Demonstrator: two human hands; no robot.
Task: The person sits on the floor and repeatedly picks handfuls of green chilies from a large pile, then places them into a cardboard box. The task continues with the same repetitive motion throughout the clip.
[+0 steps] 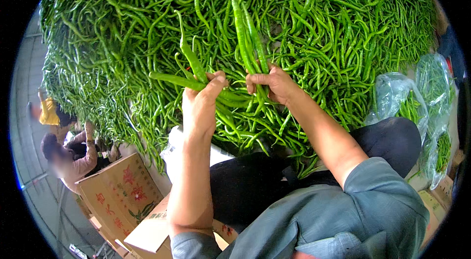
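My left hand (203,102) is closed around a few long green chili peppers (192,61), whose ends fan out up and to the left. Beside it, my right hand (270,84) grips another small bunch of green chili peppers (243,34), pointing up and away from me. The two hands are close together but apart, raised over a broad heap of loose green chili peppers (323,20). Fingers hide the middles of both bunches. Below the hands, more peppers lie close to my dark trousers (246,181).
Clear plastic bags (393,89) holding peppers stand at the right. Printed cardboard boxes (117,189) are at the lower left, and more cardboard (438,200) is at the lower right. A person (73,156) sits at the heap's left edge, with another person in yellow (49,111) beyond.
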